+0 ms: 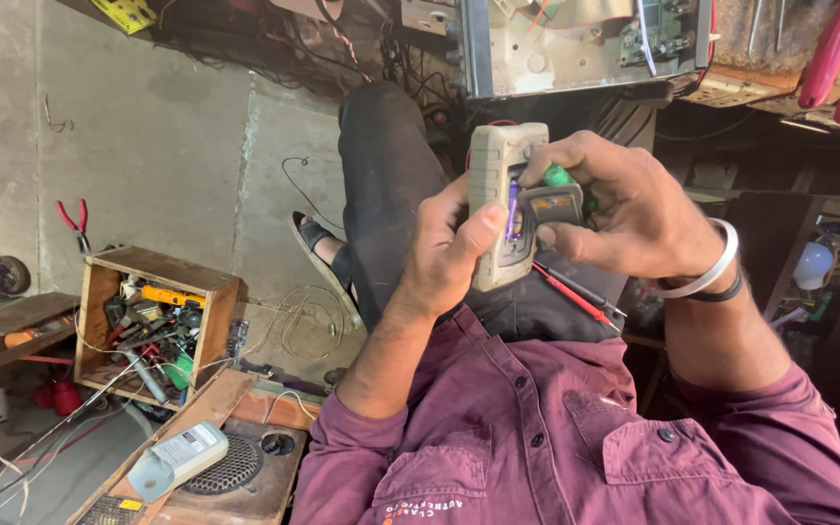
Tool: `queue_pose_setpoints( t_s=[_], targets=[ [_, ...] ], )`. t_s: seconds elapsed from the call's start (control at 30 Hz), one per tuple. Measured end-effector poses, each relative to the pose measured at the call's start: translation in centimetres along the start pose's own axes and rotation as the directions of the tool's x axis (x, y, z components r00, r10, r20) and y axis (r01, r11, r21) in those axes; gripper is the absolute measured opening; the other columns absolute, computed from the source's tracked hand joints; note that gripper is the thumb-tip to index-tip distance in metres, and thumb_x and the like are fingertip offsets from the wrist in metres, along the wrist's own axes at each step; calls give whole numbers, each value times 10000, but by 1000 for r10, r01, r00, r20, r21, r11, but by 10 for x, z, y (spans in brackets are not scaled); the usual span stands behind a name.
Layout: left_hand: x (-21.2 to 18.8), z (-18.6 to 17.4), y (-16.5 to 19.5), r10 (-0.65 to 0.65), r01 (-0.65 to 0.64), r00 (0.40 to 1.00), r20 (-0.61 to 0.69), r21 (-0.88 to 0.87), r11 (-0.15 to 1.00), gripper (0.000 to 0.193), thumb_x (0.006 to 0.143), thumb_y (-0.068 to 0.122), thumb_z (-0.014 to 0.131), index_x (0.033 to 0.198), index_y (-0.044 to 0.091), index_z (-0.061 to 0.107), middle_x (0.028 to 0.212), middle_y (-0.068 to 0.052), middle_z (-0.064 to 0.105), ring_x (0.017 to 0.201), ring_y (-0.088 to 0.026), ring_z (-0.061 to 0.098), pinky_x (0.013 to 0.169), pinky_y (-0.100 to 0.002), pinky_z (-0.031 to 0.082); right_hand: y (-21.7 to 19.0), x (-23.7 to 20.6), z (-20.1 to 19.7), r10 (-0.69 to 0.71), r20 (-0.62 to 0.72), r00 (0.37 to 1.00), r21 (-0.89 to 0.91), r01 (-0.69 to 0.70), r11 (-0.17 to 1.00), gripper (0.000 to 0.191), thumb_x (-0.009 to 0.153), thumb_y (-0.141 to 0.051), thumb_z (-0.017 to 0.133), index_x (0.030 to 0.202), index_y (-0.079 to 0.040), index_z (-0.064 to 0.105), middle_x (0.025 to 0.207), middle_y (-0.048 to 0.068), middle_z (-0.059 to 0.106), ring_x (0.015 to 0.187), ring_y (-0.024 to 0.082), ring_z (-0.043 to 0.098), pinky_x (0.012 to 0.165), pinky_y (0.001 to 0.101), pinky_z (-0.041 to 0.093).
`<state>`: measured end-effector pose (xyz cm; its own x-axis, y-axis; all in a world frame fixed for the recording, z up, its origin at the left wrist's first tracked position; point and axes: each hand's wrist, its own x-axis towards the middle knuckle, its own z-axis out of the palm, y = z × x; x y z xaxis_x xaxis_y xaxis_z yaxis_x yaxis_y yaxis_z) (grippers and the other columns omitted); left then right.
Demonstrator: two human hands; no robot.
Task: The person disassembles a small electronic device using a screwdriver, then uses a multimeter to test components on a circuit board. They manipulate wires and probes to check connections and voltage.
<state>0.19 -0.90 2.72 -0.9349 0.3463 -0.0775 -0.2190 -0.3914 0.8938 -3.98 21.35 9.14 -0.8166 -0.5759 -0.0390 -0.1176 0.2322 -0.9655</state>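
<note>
Wooden crate (153,326) at your far left holds a tangle of hand tools and wire, with red-handled pliers (74,223) lying on the concrete floor (148,146) just beyond its back edge; nearer you, a pale handheld device (179,457) rests on the top of a speaker box (235,476). Centre of view: your left hand (444,258) is wrapped around the lower side of a beige multimeter (503,204), thumb pressed flat on its open back, where a purple cell shows in the battery bay; the meter is held in the air over your lap, touching nothing but your hands. Your right hand (624,209) closes on the meter's right side, fingers curled over a dark cover piece (551,204) and a green part beside it; whether that cover is loose or hinged cannot be told. A red test probe (576,297) lies across your thigh beneath the meter. Judged risks: with nothing under the meter, a slip of the thumb could let the cell or cover drop among the floor clutter; the probe sits unsecured and may slide off your leg if you shift; a lead still plugged in could tug the meter; forcing the cover askew might break its catch.
</note>
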Motion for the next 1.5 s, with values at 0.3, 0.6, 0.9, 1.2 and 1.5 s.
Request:
queue_pose_setpoints(
  t_s=[0.3,0.6,0.9,1.2,1.5],
  targets=[
    [6,7,11,74,-72,996,46,-30,997,511,1086,354,575,1383,-62,579,1278,-114,684,1096,-131,648,976,-284,538,-18,-13,-8,-70,-26,997,-90,67,994,549,826,-31,774,1349,-37,606,1015,60,729,917,112,738,787,259,570],
    [7,12,19,23,-23,1000,1,-14,1000,554,1055,371,583,1422,-44,583,1312,-124,691,1030,-156,691,942,-321,582,-42,-13,2,0,61,998,-425,26,905,747,735,11,771,1447,-74,562,714,56,635,564,159,601,519,322,487],
    [3,24,36,218,-155,962,-167,323,933,797,1033,396,687,1657,29,355,1232,-80,674,868,-93,659,818,-238,567,-13,-17,-6,-99,45,994,-217,106,970,701,798,-12,783,1456,2,543,963,104,769,859,173,774,751,281,596],
    [7,33,39,467,-124,836,-287,731,671,1080,907,360,904,1642,76,165,1306,-97,670,1140,-199,700,905,-271,609,55,-34,5,32,-512,859,487,259,834,620,921,-106,893,1411,32,540,890,148,701,632,130,607,550,201,448],
    [6,32,33,457,-177,848,-268,670,721,1057,936,313,914,1650,70,172,1310,-77,669,1129,-161,700,939,-266,597,61,-32,9,101,-482,870,615,254,747,609,939,-69,887,1413,27,518,905,146,695,603,114,562,522,200,410]
  ],
)
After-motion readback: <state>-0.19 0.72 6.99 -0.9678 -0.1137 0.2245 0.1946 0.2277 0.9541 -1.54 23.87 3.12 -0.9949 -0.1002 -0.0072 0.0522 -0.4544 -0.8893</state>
